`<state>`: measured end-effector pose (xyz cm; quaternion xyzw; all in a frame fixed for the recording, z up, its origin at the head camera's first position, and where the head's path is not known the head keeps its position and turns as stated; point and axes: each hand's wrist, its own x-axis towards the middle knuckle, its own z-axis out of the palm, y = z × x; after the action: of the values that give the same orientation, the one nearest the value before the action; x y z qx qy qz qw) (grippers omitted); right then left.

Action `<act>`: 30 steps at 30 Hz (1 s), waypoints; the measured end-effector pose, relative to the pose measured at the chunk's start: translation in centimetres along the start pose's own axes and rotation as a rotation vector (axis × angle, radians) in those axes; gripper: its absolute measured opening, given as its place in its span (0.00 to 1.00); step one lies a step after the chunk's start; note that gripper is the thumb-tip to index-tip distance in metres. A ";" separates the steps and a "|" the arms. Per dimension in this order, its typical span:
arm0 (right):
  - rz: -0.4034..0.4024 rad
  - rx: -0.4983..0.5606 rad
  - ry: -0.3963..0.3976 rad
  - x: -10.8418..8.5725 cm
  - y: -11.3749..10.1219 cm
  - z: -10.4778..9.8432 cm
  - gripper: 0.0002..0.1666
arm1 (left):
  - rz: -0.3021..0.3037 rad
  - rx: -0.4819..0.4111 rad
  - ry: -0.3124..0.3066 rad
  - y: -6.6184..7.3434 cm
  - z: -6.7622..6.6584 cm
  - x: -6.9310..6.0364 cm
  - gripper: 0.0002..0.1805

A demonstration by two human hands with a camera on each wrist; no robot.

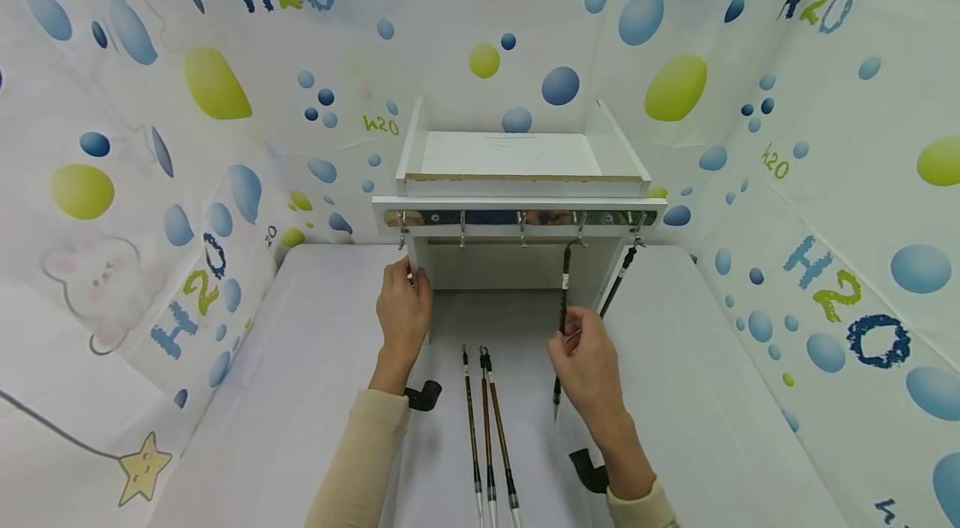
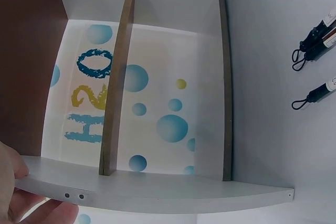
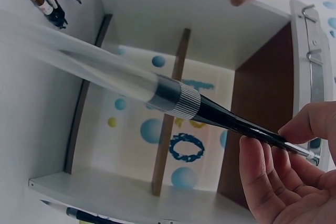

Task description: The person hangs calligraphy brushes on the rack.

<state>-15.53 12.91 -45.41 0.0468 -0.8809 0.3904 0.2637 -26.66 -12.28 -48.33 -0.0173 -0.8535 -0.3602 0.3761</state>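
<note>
A white shelf unit (image 1: 517,189) carries a metal strip with several hooks (image 1: 522,228) along its front. My left hand (image 1: 405,311) grips the edge of its left side panel (image 2: 157,192), thumb inside and fingers outside. My right hand (image 1: 588,357) pinches a dark calligraphy brush (image 1: 566,286) by its handle, with the bristle end pointing down under a clear cap (image 3: 105,69). The brush's top meets the fourth hook from the left; whether its loop is over the hook I cannot tell. Another calligraphy brush (image 1: 618,282) hangs slanted from the rightmost hook.
Three calligraphy brushes (image 1: 489,428) lie on the white table (image 1: 337,428) between my forearms, loops toward the shelf. Wooden crossbars (image 2: 118,77) span the shelf's open inside. A patterned curtain (image 1: 420,12) stands behind and at both sides.
</note>
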 end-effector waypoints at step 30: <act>0.003 0.010 0.051 -1.0 0.5 -0.6 0.22 | 0.030 0.005 0.028 0.3 -0.1 -0.1 0.15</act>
<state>-14.56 13.57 -45.86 0.0369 -0.8720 0.3963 0.2851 -26.43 -12.13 -48.18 -0.0240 -0.8486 -0.3526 0.3936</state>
